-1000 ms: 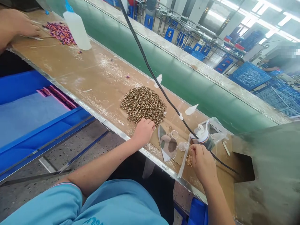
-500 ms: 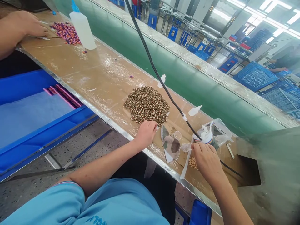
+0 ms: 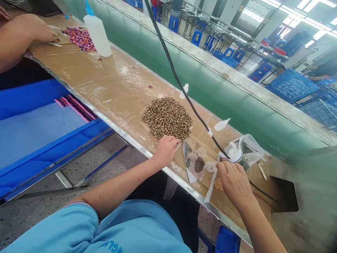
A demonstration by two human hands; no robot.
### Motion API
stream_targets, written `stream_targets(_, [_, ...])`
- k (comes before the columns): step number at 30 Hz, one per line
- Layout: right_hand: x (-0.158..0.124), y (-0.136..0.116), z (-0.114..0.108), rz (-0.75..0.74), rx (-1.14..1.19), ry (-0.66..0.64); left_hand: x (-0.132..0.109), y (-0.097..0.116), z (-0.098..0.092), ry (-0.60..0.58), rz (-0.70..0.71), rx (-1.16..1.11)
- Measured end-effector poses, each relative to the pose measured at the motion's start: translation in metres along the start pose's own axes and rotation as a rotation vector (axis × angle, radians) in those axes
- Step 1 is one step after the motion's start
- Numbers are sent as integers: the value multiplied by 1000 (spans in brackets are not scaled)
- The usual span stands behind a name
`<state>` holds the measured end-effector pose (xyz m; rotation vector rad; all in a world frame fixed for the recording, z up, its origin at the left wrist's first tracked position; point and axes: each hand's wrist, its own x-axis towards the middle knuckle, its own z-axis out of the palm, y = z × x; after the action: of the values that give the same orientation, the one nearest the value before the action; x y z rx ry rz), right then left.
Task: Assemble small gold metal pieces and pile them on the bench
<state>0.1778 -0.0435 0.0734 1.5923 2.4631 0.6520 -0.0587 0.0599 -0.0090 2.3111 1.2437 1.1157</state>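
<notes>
My left hand (image 3: 166, 150) rests at the near edge of a pile of small gold-and-dark pieces (image 3: 168, 117), its fingers pinched together. What they hold is too small to make out. My right hand (image 3: 233, 178) is closed in a pinch beside a small clear round dish (image 3: 210, 166); whether it grips the dish or something tiny is unclear. Under and beside that hand lies a little heap of tan beads (image 3: 218, 184). Between my hands lies a torn grey-and-white sheet (image 3: 193, 163) with a second clear ring-shaped dish (image 3: 202, 152) at its edge.
A black cable (image 3: 181, 88) crosses above the table. Small white bottles (image 3: 222, 124) and a clear plastic box (image 3: 252, 151) stand along the green belt (image 3: 147, 52). At left, a co-worker's hand (image 3: 39, 30) is near purple-orange pieces (image 3: 80, 38) and a large bottle (image 3: 97, 35). A blue tray (image 3: 39, 137) sits below.
The whole view has shifted slightly to the right. Both my hands keep nearly the same places and pinched shapes. More of a co-worker's other hand shows at the left edge.
</notes>
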Motion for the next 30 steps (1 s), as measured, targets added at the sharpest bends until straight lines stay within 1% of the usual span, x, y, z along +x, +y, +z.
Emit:
stream_targets(5, [-1, 0, 2, -7, -28, 24, -2, 1, -3, 96, 21, -168])
stream_targets(8, [-3, 1, 3, 17, -9, 62, -1, 0, -5, 148, -11, -214])
stream_targets(12, [-8, 1, 8, 110, 105, 140, 5, 0, -13, 163, -68, -263])
stream_targets(14, [-11, 0, 13, 187, 199, 179, 8, 3, -16, 158, -138, -343])
stream_targets(15, [-12, -1, 16, 235, 252, 191, 9, 7, -17, 147, -201, -423])
stream_targets(17, [-14, -3, 20, 336, 375, 205, 8, 18, -16, 82, -377, -683])
stream_targets(19, [-15, -8, 23, 431, 502, 221, 5, 32, -13, -70, -591, -1034])
stream_targets(20, [-16, -11, 23, 468, 562, 234, 3, 39, -10, -164, -690, -1197])
stream_targets(21, [-16, -16, 23, 498, 614, 249, 1, 46, -7, -245, -780, -1333])
stream_targets(23, [-16, -26, 20, 531, 687, 279, -5, 58, -2, -354, -915, -1518])
stream_targets(26, [-14, -44, 16, 523, 734, 315, -11, 68, 3, -427, -1013, -1625])
stream_targets(30, [-9, -62, 15, 476, 721, 319, -14, 68, 4, -539, -1041, -1597])
